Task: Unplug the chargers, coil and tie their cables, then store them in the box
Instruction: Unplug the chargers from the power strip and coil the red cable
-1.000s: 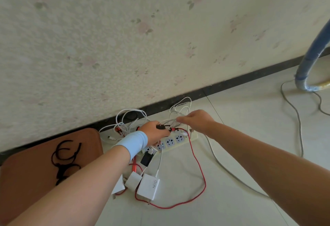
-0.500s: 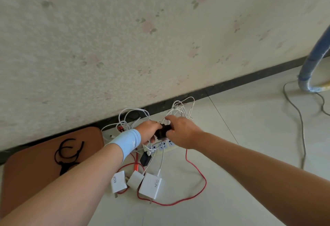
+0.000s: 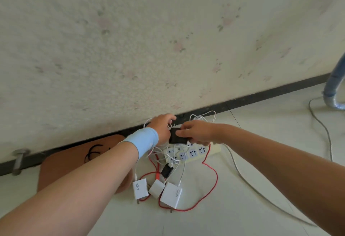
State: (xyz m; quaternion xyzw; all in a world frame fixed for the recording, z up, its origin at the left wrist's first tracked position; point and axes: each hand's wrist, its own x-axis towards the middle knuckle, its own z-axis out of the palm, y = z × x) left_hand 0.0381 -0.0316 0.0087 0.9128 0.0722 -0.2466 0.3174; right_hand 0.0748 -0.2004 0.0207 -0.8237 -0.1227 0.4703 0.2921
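Lying nearest, at the lower centre of the frame, are three white chargers in a row on the pale floor: the 90W charger (image 3: 140, 189), a small charger (image 3: 156, 188) and the GaN charger (image 3: 171, 195), the last two touching. A red cable (image 3: 211, 185) is looping round them and running up toward the strip (image 3: 195, 152). Just above them a black adapter (image 3: 166, 170) is lying among white leads. Both bare forearms are reaching in from the bottom corners, the left one wearing a blue wristband (image 3: 141, 141). The strip is lying aslant on the floor, sockets facing up. Just above it, at the frame's centre, the right hand (image 3: 197, 131) is pinching a black charger (image 3: 177, 137) between thumb and fingertips, holding it over the strip's left end. The left hand (image 3: 162, 128) is meeting that charger's left end with its fingers curled; whether they are gripping the charger or the white cables (image 3: 203, 118) beside them I cannot tell. Those cables are looping behind the hands against the dark skirting (image 3: 261, 96). At the left a brown board (image 3: 71, 166) is lying flat with a black cable (image 3: 93, 153) on it. A grey cable (image 3: 327, 133) is trailing down the right side, a blue pipe (image 3: 336, 79) is standing at the right edge, and a flowered wall (image 3: 149, 40) is filling the upper half
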